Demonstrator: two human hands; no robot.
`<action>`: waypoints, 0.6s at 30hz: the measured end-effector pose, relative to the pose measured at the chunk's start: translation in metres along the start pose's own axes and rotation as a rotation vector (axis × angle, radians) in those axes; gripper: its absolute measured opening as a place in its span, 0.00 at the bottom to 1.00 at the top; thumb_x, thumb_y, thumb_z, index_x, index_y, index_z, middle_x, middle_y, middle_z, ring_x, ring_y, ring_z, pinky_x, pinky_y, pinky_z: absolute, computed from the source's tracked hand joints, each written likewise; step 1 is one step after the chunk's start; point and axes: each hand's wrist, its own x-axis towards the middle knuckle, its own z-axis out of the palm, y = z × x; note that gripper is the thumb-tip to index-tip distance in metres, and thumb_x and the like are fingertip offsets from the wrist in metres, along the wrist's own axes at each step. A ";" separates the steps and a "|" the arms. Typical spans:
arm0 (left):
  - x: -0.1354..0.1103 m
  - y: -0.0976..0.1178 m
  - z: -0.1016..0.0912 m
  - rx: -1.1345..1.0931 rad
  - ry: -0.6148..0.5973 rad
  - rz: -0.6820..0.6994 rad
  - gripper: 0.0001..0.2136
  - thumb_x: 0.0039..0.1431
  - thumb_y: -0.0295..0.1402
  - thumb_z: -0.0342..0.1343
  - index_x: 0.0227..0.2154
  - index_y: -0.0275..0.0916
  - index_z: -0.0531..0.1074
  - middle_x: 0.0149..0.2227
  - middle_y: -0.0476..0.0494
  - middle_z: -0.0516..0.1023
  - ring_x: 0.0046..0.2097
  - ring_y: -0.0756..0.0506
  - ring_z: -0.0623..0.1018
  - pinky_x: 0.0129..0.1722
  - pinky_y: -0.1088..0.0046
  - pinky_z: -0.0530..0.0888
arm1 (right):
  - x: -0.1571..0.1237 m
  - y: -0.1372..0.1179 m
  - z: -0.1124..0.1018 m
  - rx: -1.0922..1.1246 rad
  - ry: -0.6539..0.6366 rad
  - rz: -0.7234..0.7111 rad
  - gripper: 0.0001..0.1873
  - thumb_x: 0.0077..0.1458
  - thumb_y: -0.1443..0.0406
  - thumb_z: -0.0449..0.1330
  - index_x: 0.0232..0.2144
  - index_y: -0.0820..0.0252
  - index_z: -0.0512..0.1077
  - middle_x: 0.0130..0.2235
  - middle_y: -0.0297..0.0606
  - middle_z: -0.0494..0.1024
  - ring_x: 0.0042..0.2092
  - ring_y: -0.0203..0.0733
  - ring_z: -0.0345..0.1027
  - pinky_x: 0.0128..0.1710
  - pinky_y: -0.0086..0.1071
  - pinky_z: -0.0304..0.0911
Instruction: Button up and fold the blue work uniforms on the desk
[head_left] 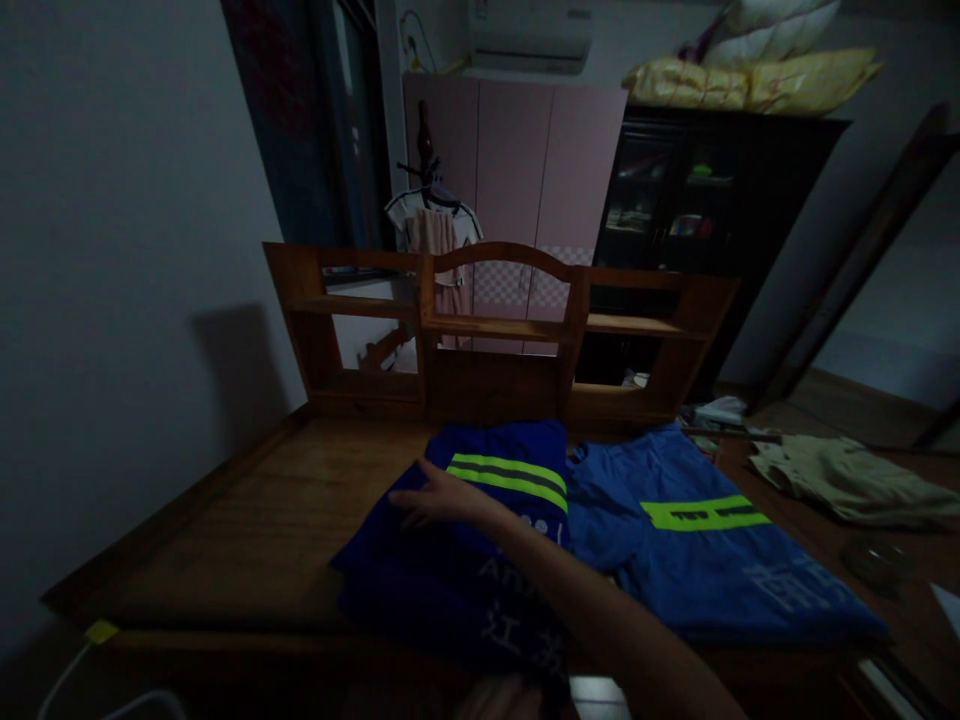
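A dark blue work garment with yellow-green reflective stripes and pale lettering lies folded on the wooden bed board. Across it reaches my right hand, coming from the lower right. Its fingers are spread over the left part of the cloth, and nothing is held in them. At the bottom edge of the view, partly cut off and dim, my left hand is near the garment's lower edge; its grip is unclear. Beside the dark garment, on the right, a lighter blue work shirt with a yellow-green stripe is spread out.
The wooden bed board ends at a headboard with shelves. A beige garment lies to the right. Behind stand a pink wardrobe, a dark cabinet and a coat rack. A white cable hangs at lower left.
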 end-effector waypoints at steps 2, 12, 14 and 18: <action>-0.021 -0.018 -0.016 0.021 0.058 -0.048 0.34 0.48 0.40 0.58 0.57 0.68 0.53 0.50 0.45 0.70 0.56 0.37 0.65 0.45 0.55 0.73 | -0.035 0.011 0.005 -0.179 0.067 -0.240 0.41 0.54 0.48 0.55 0.62 0.60 0.50 0.48 0.45 0.71 0.48 0.44 0.67 0.50 0.41 0.62; -0.019 -0.097 -0.052 0.251 0.092 -0.198 0.45 0.39 0.31 0.63 0.62 0.47 0.51 0.63 0.39 0.52 0.63 0.33 0.53 0.60 0.44 0.48 | -0.186 0.106 0.024 -1.188 0.440 -0.359 0.51 0.43 0.62 0.64 0.65 0.54 0.43 0.62 0.63 0.46 0.59 0.75 0.45 0.44 0.65 0.58; -0.019 -0.102 -0.047 0.237 0.051 -0.191 0.44 0.40 0.27 0.61 0.62 0.48 0.50 0.61 0.42 0.57 0.61 0.37 0.58 0.61 0.49 0.51 | -0.185 0.118 0.030 -1.275 0.516 -0.369 0.47 0.44 0.72 0.60 0.64 0.54 0.45 0.61 0.62 0.47 0.58 0.73 0.48 0.41 0.60 0.63; -0.026 -0.113 -0.051 0.219 0.031 -0.143 0.36 0.47 0.23 0.54 0.61 0.47 0.53 0.57 0.46 0.64 0.57 0.42 0.65 0.60 0.58 0.58 | -0.187 0.120 0.023 -1.216 0.452 -0.427 0.37 0.46 0.77 0.50 0.61 0.64 0.55 0.59 0.54 0.56 0.58 0.61 0.54 0.39 0.45 0.70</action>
